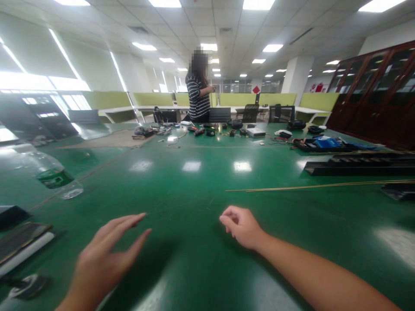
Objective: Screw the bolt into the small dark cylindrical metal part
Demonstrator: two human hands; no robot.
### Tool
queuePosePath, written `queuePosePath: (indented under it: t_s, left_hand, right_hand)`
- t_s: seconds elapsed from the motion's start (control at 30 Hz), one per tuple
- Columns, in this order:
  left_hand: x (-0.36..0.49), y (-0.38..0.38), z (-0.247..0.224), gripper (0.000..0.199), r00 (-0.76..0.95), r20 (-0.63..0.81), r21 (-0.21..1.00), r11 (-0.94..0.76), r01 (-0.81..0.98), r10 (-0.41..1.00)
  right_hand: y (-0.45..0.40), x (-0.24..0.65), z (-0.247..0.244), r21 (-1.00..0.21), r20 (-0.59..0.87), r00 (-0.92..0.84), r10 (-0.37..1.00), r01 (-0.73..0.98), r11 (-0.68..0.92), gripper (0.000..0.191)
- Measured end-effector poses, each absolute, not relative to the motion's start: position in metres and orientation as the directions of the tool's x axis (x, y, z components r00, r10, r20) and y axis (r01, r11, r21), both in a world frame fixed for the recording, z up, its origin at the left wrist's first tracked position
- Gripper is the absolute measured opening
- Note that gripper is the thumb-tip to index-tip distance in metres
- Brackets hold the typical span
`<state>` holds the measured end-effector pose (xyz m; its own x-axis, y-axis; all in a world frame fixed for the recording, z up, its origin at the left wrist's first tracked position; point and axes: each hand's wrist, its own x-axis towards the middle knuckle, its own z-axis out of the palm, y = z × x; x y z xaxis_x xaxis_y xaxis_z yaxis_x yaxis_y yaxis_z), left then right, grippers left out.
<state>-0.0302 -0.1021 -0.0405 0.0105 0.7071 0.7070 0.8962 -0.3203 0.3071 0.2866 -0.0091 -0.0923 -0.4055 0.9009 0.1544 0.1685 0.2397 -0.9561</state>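
Note:
My left hand (108, 250) is over the green table (181, 203) at the lower left, thumb and fingers apart, with nothing between them. Right of centre, my right hand (241, 224) is curled near the tabletop, its fingertips drawn in towards the thumb; whatever it might hold is hidden. Thin brass-coloured rods (292, 188) lie on the table beyond my right hand and run off to the right. A clear plastic bottle with a green label (55, 177) lies on its side beyond my left hand.
Black rails (363, 166) and a black tray with blue items (327, 143) are at the right. Small tools and parts (210, 131) line the far side. A dark flat object (24, 242) is at the left edge. A person in a striped top (198, 99) stands beyond the table.

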Motion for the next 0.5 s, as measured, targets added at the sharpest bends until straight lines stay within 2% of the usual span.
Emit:
queuePosePath:
  t_s: [0.03,0.1,0.2,0.37,0.5]
  left_hand:
    - [-0.017,-0.093,-0.044,0.039,0.155,0.702,0.215,-0.415,0.884,0.695]
    - [0.014,-0.076,-0.050,0.041,0.389,0.617,0.110,-0.564,0.819,0.684]
    - [0.056,-0.055,-0.056,0.042,0.573,0.506,0.055,-0.687,0.724,0.645]
    - [0.094,-0.040,-0.061,0.023,0.642,0.490,0.107,-0.771,0.628,0.590]
    - [0.099,-0.039,-0.062,0.018,0.625,0.503,0.107,-0.761,0.640,0.596]
  right_hand:
    - [-0.010,0.287,-0.092,-0.946,0.165,-0.405,0.899,0.193,0.260,0.024]
    - [-0.011,0.287,-0.091,-0.918,0.194,-0.408,0.892,0.245,0.312,0.026]
    - [-0.011,0.288,-0.092,-0.872,0.238,-0.431,0.870,0.300,0.387,0.027]
    - [-0.010,0.289,-0.093,-0.817,0.274,-0.510,0.816,0.324,0.477,0.020]
    - [-0.010,0.289,-0.096,-0.839,0.252,-0.536,0.806,0.293,0.458,0.021]
